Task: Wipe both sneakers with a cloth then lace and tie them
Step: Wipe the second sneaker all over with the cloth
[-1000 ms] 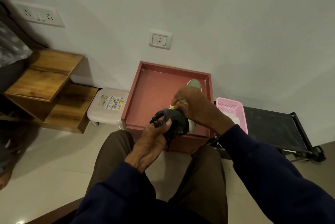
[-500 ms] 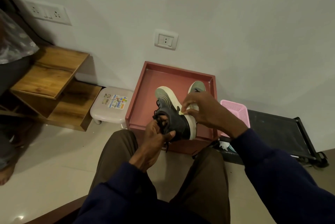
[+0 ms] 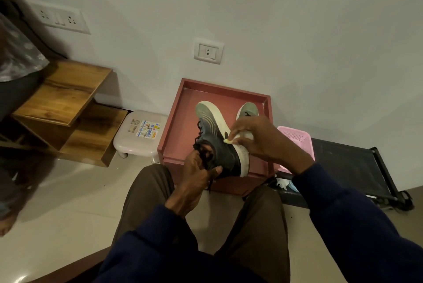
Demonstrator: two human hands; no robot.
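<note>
- Left hand (image 3: 199, 175): fingers are curled round the heel end of the held sneaker (image 3: 217, 145), with the thumb across its dark side. The loose black laces (image 3: 201, 145) are tangled at the fingertips.
- Right hand (image 3: 258, 138): fingers are bunched and pinch the cloth (image 3: 227, 140) against the sneaker where the dark upper meets the white sole. Only a pale yellow corner of the cloth shows.
- Change noted: a second ago the sneaker was mostly buried under the right hand, with little of its sole showing. Now its grey-green toe points at the wall and the whole side and sole edge face me. The right hand has come off the top and sits on the side rim.
- My reading: I'm still wiping the first sneaker, and the pass has moved to the sole edge. The laces hang loose, so lacing hasn't started.
- Red tray (image 3: 174, 122): the second sneaker (image 3: 248, 110) sits in the far right corner, with only its toe visible past the right hand. It looks untouched. The held sneaker is above the tray; I cannot tell whether its toe rests on it.
- Pink basket (image 3: 297, 136): it stands just right of the tray. Its inside is hidden by my right wrist, so I can't tell what it holds.
</note>
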